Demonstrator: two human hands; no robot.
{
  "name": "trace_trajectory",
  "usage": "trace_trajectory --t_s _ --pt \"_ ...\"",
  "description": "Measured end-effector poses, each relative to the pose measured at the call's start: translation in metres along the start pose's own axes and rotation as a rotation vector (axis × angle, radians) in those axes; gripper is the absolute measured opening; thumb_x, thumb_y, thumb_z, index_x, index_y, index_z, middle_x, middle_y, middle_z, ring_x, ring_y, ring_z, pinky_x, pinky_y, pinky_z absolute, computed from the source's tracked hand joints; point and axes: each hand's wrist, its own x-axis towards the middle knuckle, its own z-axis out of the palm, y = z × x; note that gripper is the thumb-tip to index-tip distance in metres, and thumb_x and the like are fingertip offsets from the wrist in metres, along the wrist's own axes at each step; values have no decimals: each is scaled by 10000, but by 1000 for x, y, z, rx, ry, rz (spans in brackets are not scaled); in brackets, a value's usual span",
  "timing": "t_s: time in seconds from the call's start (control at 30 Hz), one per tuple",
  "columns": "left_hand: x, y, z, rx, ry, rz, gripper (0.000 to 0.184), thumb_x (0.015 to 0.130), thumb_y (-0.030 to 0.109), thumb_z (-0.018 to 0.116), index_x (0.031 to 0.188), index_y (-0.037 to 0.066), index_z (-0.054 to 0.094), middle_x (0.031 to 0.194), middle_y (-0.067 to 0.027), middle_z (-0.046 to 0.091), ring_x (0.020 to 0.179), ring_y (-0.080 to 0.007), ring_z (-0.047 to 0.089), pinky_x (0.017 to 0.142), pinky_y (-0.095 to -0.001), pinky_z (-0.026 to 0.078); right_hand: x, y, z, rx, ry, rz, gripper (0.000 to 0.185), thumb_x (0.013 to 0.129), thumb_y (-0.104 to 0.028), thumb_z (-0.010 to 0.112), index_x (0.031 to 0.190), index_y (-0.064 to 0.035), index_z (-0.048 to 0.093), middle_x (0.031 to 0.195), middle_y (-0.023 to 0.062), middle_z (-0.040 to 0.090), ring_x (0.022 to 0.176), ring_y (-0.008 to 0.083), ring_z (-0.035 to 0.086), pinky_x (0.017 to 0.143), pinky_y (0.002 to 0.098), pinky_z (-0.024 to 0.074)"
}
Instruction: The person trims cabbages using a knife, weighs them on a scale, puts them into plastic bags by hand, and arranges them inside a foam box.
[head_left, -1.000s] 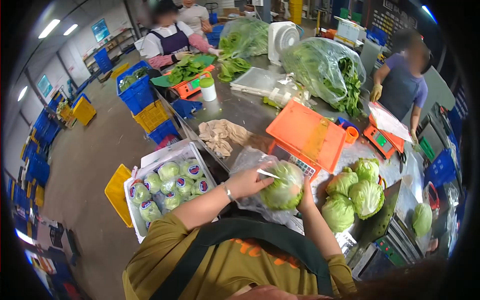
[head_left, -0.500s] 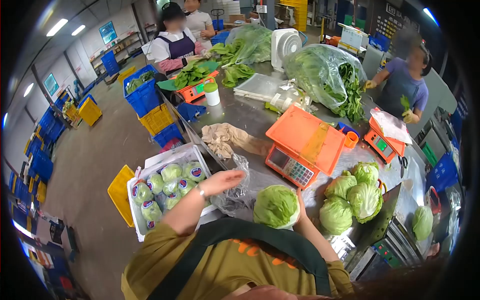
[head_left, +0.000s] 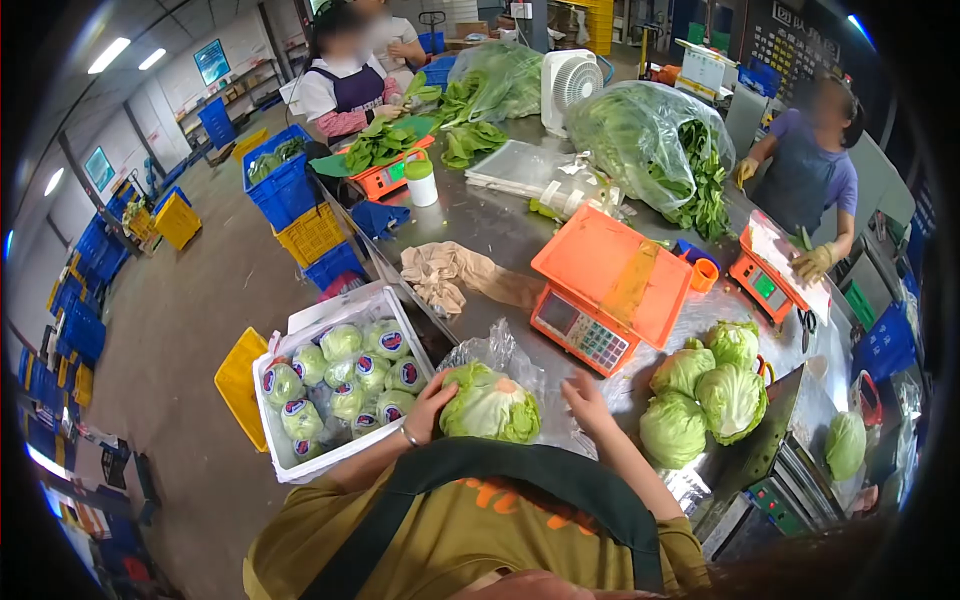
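Note:
A head of lettuce (head_left: 492, 402) sits in front of my body with its pale cut stem showing. My left hand (head_left: 430, 408) curls round its left side and grips it. To the right of the lettuce, my right hand (head_left: 588, 402) is open and apart from it, fingers stretched forward. A clear plastic bag (head_left: 505, 350) lies crumpled just behind and beside the lettuce. Several more lettuces (head_left: 732, 400) are grouped on the metal table to the right of my right hand. On my left stands a white foam box (head_left: 350, 455) of wrapped, labelled lettuces.
An orange scale (head_left: 610, 290) stands beyond my hands, with a beige cloth (head_left: 455, 270) left of it. Farther back are a large bag of greens (head_left: 650, 150), a white fan (head_left: 572, 85) and a white jar (head_left: 422, 185). Co-workers stand across the table; one gloved hand (head_left: 815, 262) rests by another scale.
The lettuce has moved left and turned so its stem shows. My left hand has come down from the plastic bag onto it; my right hand has let go. A co-worker's gloved hand has lowered.

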Motion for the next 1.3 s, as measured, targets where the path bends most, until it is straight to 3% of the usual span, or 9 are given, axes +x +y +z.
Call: trace_trajectory --t_s 0.07,0.13,0.2,0.4,0.73,0.87,0.93,1.0,1.3 --pt "-3 3 -6 81 52 86 383 880 155 547 1230 37 448 1108 -63 547 995 -143 525 855 -276 427 -6 1 -19 -325 266 -177 383 819 -200 616 1135 -25 486 1086 167 560 880 270 588 745 366 475" --pt "-1 1 -17 218 41 222 377 870 140 556 1217 35 453 1091 -56 544 986 -132 516 854 -267 417 -28 -1 -37 -788 454 -270 352 765 -179 643 1058 -26 523 1032 171 565 936 333 567 755 418 473" --pt "0 6 -9 330 36 264 347 869 128 559 1187 30 463 1064 -44 538 976 -120 500 848 -255 405 -38 17 -46 -1035 266 -27 329 745 -181 659 1007 -27 531 1011 160 564 946 325 562 759 424 479" --pt "18 0 7 482 46 218 337 879 153 566 1174 25 462 1048 -42 539 973 -112 491 852 -248 402 -50 26 -30 -1233 132 -67 185 757 -130 581 885 -9 521 920 169 569 860 308 594 685 393 508" --pt "11 23 25 890 -244 235 481 847 171 612 1270 44 420 1201 -84 480 1144 -156 441 972 -294 354 -72 4 -43 -987 21 42 254 728 -147 576 896 27 495 804 234 587 731 382 606 663 438 498" --pt "17 33 43 1128 -334 492 514 800 158 655 1250 34 438 1238 -133 468 1177 -225 446 979 -321 361 -78 -16 -51 -732 101 27 291 759 -223 594 925 -14 477 756 219 590 733 402 590 659 461 462" --pt "27 22 37 891 -286 278 509 799 179 658 1237 34 443 1235 -145 460 1169 -233 437 981 -335 357 -80 -26 -47 -607 195 15 298 780 -259 604 935 -36 482 758 201 590 725 392 589 646 446 459" --pt "34 13 32 569 -261 73 510 801 160 653 1241 30 433 1222 -136 467 1156 -213 443 975 -325 359 -83 -26 -45 -509 184 -141 255 818 -238 595 975 -52 520 765 182 577 707 366 579 619 415 448" --pt "32 24 44 1128 -294 452 594 698 199 721 1204 24 463 1231 -165 473 1175 -281 435 986 -351 339 -79 -38 -34 -500 -43 -503 235 802 -214 616 943 -37 552 821 140 589 702 330 582 609 391 468"
